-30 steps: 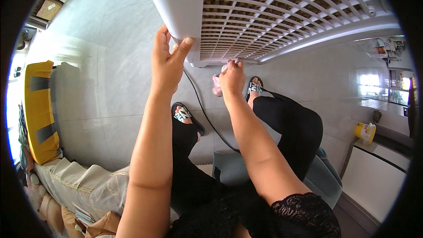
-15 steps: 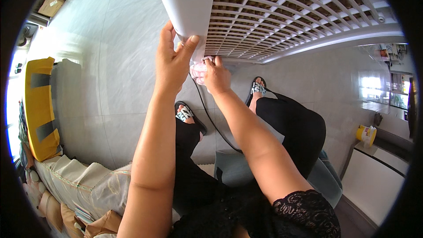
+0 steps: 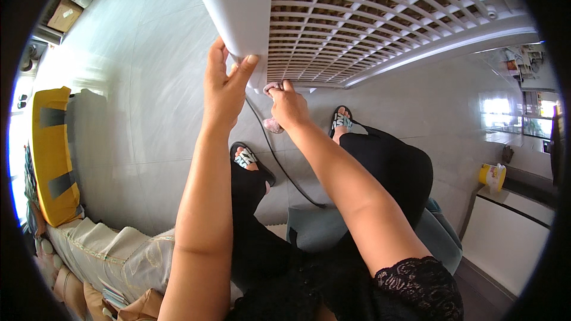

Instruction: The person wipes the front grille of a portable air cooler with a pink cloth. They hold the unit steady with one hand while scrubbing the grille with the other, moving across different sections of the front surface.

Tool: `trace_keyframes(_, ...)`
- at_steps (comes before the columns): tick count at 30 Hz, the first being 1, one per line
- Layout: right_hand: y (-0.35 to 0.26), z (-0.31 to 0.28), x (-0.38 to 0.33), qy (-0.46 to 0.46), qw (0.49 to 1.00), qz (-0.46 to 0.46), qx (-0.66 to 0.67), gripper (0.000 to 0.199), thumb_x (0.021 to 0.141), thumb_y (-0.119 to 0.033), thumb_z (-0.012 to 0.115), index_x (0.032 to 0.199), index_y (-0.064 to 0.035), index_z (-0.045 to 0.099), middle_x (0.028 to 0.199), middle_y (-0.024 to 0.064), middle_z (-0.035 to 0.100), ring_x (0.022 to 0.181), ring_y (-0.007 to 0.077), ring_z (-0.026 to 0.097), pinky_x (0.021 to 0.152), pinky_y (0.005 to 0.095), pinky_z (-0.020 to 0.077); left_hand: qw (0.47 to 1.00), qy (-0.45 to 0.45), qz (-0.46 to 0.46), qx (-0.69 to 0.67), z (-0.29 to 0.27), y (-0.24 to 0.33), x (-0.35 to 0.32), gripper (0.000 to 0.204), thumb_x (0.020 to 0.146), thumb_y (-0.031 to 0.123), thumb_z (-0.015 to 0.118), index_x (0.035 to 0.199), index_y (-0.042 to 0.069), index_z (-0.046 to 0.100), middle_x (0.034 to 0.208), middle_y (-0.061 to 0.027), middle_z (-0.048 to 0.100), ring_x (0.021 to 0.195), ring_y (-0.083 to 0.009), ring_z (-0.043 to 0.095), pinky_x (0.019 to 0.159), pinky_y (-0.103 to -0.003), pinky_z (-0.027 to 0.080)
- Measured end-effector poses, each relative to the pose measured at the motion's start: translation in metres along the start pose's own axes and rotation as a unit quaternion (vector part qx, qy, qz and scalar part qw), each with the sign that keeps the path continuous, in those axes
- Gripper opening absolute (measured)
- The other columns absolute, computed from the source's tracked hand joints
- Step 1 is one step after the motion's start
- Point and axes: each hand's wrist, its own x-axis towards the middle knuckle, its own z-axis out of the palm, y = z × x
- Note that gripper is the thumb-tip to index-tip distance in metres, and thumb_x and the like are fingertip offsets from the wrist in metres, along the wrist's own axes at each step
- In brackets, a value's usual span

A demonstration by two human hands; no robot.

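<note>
Landmark: the white grille panel (image 3: 380, 18), a large slatted plastic piece filling the top of the head view, tilted, its solid smooth side panel toward my left.

My left hand (image 3: 225, 86) gripped the lower corner of the panel's solid white side. Thumb was pressed on the face beside the slats, the other fingers (image 3: 215, 59) wrapped round the outer edge, so the hand was clamped on the panel.

My right hand (image 3: 289, 106) sat just below the panel's bottom edge, close beside my left thumb. Its fingers were bunched together round a small pink cloth (image 3: 273, 125); part of the cloth poked up against the panel's lower rim, part hung beneath my fist. Whether the cloth actually touched the slats, I could not tell.

A black cable (image 3: 279, 163) ran down from under the panel's corner, passing between my forearms, and ended near the grey-blue seat (image 3: 315, 232) below.

Below the panel, on the pale tiled floor (image 3: 137, 113): both my feet in patterned slide sandals (image 3: 250, 160), black trousers.

Well left of the panel, a yellow padded object (image 3: 50, 154) with grey bands lay at the floor's edge, pale fabric (image 3: 113, 255) bundled below it. Far right of the panel, a small yellow container (image 3: 492, 176) stood on a dark-topped white cabinet (image 3: 511, 238).
</note>
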Motion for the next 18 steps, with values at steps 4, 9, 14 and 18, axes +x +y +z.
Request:
trace_keyframes(4,-0.015,0.01,-0.002,0.027,0.995,0.099,0.018,0.03,0.082,-0.008,0.057,0.111,-0.0156,0.064,0.118,0.0152,0.055,0.083,0.0352,0.066,0.075,0.0445,0.0554,1.0,-0.004,0.002,-0.006,0.002,0.001,0.001,0.05,0.092,0.011,0.064,0.135,0.001,0.04,0.132,-0.0103,0.052,0.122,-0.0175,0.048,0.105,-0.037,0.04)
trace_keyframes(9,0.013,0.0,0.0,-0.026,0.947,0.127,0.295,0.018,0.087,-0.009,0.054,0.089,-0.0046,0.071,0.092,0.016,0.069,0.084,0.0331,0.067,0.072,0.0407,0.0526,1.0,-0.006,-0.003,-0.001,0.0,0.001,0.002,0.05,0.091,0.012,0.066,0.134,0.001,0.042,0.131,-0.0124,0.053,0.124,-0.0189,0.048,0.103,-0.036,0.042)
trace_keyframes(14,0.021,-0.073,-0.056,-0.1,0.409,0.229,0.878,0.043,0.094,-0.026,0.057,0.127,0.0005,0.051,0.124,0.0159,0.059,0.11,0.0316,0.06,0.096,0.0477,0.0486,0.999,0.009,-0.022,-0.04,0.001,0.008,-0.002,0.05,0.091,0.015,0.068,0.131,-0.002,0.045,0.131,-0.0095,0.052,0.128,-0.0192,0.042,0.109,-0.035,0.032)
trace_keyframes(18,0.023,-0.07,-0.078,-0.067,0.488,0.366,0.789,0.044,0.093,-0.033,0.06,0.124,-0.0016,0.054,0.122,0.0166,0.06,0.113,0.0312,0.059,0.097,0.0479,0.0481,0.999,0.031,-0.012,-0.033,0.005,0.004,-0.004,0.052,0.09,0.015,0.068,0.133,-0.002,0.043,0.132,-0.0101,0.052,0.129,-0.0208,0.042,0.108,-0.036,0.033)
